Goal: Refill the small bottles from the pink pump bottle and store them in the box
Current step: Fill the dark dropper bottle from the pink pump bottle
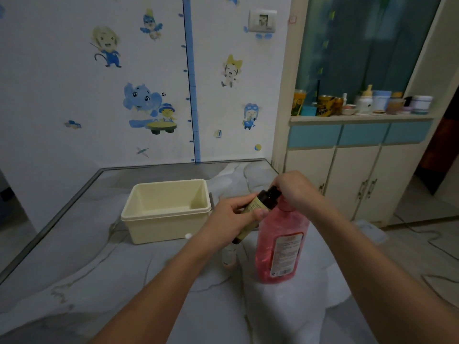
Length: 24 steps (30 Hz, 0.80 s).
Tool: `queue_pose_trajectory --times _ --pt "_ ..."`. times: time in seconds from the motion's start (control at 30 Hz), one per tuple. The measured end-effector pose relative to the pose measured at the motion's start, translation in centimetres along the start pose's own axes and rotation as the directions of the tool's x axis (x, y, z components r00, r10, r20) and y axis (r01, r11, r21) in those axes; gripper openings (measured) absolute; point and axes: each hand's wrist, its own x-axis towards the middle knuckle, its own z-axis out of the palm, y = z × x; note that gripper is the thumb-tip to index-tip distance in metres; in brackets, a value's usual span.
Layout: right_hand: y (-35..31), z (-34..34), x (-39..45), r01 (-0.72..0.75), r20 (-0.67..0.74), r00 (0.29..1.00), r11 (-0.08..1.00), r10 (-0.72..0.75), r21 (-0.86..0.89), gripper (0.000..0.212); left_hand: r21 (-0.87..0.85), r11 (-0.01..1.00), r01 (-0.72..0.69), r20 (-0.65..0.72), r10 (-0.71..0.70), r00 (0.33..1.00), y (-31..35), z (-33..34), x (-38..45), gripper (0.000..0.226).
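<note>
- Left hand (231, 214): fingers wrapped tight around the body of a small dark bottle (255, 209), which it holds tilted above the counter (99, 269), neck up and to the right, base down toward the near edge.
- Small dark bottle: amber-brown, with a pale label along its side; its dark upper end meets the right hand just above the shoulder of the pink pump bottle (280, 247).
- Right hand (295, 192): fingers closed together over the top of the small dark bottle and over the head of the pink pump bottle. Whether it grips the cap or the pump cannot be told, since the hand covers both.
- Pink pump bottle: upright on the counter toward the right edge, translucent, filled with pink liquid, white printed label facing the near edge.
- Second small bottle (228, 256): pale, standing on the counter just left of the pink pump bottle, partly hidden beneath the left wrist; details blurred.
- Box (169, 222): cream plastic, open-topped, resting on the counter left of the hands and toward the far edge; no bottle shows inside.
- Small white object (188, 236): lies on the counter at the near right corner of the box; its nature cannot be told.
- Counter: grey marbled surface, its far edge against a wall with cartoon stickers.
</note>
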Motion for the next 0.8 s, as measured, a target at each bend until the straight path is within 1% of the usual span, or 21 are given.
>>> queue_pose_trajectory --times 0.2,0.33,0.57,0.67,0.8 --pt "0.4 -0.5 0.4 0.043 0.037 0.998 0.999 -0.042 -0.006 0.026 0.025 0.999 -0.022 -0.003 0.022 1.0 0.4 -0.1 0.1 0.041" --pt "0.8 -1.5 1.1 0.064 0.097 0.993 0.997 -0.069 0.05 0.031 0.025 0.999 -0.031 -0.005 0.031 0.999 0.6 -0.3 0.3 0.04" --pt "0.4 -0.1 0.5 0.034 0.022 0.999 0.998 -0.035 0.051 0.022 0.004 1.0 -0.016 0.0 0.016 1.0 0.2 0.1 0.0 0.041" --pt "0.2 0.2 0.5 0.027 0.048 0.998 0.999 -0.029 0.039 0.021 0.008 1.0 -0.014 -0.011 0.014 1.0 0.1 0.1 0.0 0.04" --pt "0.6 -0.1 0.5 0.057 0.007 0.998 0.998 -0.057 0.032 0.023 0.018 1.0 -0.007 -0.012 0.007 1.0 0.4 0.1 0.0 0.04"
